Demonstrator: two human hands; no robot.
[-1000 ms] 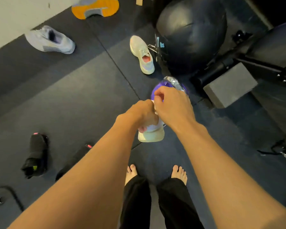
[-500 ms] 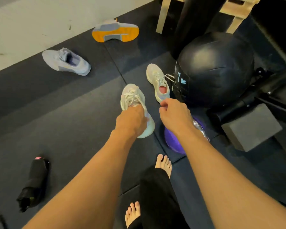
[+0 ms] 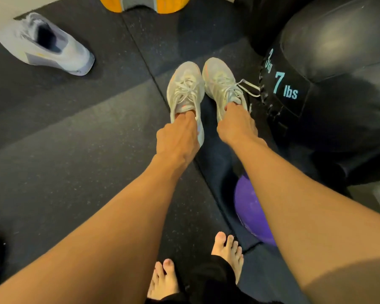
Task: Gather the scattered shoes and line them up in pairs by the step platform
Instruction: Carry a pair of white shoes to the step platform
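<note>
Shoes of one pale pair are side by side on the dark mat [image 3: 75, 150], toes away, the right shoe [image 3: 221, 81] just beside the black ball [image 3: 338, 73]. The left hand [image 3: 176, 137] grips the left shoe [image 3: 185, 88] by its opening, and the right hand [image 3: 237, 126] grips the other, likely to lift both together. A grey shoe [image 3: 46, 44] lies well apart.

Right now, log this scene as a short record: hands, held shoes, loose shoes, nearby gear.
left hand: grips left cream shoe at its opening
right hand: grips right cream shoe at its opening
pair: side by side, toes pointing away from the person
loose shoes: grey shoe upright, far left; orange-soled shoe at top edge, sole showing
nearby gear: black medicine ball right of the pair; purple ball beside the right forearm
step platform: not in view
</note>
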